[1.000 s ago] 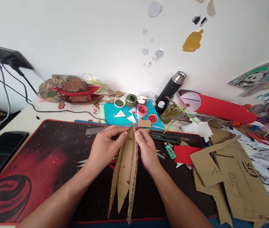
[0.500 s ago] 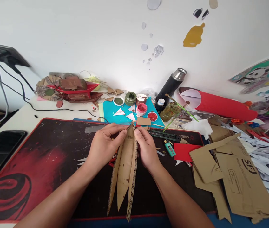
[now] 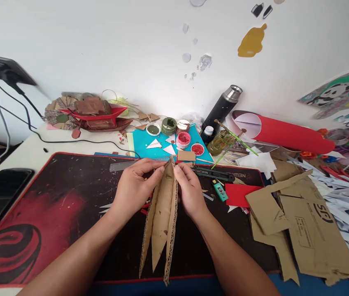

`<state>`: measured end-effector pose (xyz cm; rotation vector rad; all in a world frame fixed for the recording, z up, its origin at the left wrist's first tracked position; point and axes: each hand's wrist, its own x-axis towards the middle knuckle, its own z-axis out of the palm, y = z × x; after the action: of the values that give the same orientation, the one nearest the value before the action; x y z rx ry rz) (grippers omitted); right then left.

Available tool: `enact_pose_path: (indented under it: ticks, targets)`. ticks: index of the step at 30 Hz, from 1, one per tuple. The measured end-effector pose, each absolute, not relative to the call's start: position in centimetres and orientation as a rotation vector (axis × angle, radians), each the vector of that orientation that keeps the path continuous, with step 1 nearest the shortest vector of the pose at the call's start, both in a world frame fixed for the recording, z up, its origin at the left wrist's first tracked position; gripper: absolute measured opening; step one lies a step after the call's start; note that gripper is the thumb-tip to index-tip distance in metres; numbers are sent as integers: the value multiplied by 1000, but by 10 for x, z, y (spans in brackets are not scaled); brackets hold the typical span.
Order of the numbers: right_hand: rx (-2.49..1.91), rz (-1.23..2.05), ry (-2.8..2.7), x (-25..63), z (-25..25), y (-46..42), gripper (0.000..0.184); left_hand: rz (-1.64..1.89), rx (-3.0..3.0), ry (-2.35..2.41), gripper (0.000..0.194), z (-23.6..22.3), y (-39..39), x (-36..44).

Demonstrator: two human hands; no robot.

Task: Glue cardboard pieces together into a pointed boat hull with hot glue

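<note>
A brown cardboard boat hull [image 3: 161,209] hangs over the dark desk mat, its far tip pinched between both my hands. It has a long pointed floor and two side strips with corrugated edges. At the near end the sides stand apart from the floor point. My left hand [image 3: 139,181] is closed on the left side strip near the far tip, thumb on the inner face. My right hand [image 3: 189,187] grips the right side strip there, thumb on its edge. The fingertips behind the cardboard are hidden.
Behind the hands lie a utility knife [image 3: 213,173], a clear ruler [image 3: 121,165] and paint jars [image 3: 183,140] on blue paper. Cardboard scraps [image 3: 310,234] and a lighter [image 3: 220,190] are at right, a phone [image 3: 4,201] at left. A painted model boat [image 3: 96,115] stands back left.
The hands and the cardboard hull hold nearly the same pose. Only the camera view has shifted very slightly.
</note>
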<state>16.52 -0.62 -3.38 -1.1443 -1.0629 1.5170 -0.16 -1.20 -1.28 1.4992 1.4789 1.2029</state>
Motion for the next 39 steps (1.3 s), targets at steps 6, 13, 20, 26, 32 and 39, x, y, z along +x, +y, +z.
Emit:
enact_pose_path:
  ticks: [6, 13, 20, 26, 32, 39]
  targets:
    - [-1135, 1510, -1054, 164, -31, -6, 50, 1197, 1495, 1482, 26, -12, -12, -2]
    - [-1135, 1500, -1055, 164, -31, -6, 47, 1196, 1491, 1478, 25, -12, -12, -2]
    - [-1129, 1496, -1056, 164, -31, -6, 47, 1195, 1490, 1476, 27, -13, -12, -2]
    - [-1148, 1479, -1073, 164, -31, -6, 48, 1188, 1482, 1475, 26, -12, -12, -2]
    - [-1150, 1480, -1062, 163, -30, -6, 50, 1189, 1479, 1467, 27, -12, -12, -2]
    - [-1150, 1490, -1057, 163, -30, -6, 48, 1189, 1475, 1472, 27, -12, -12, -1]
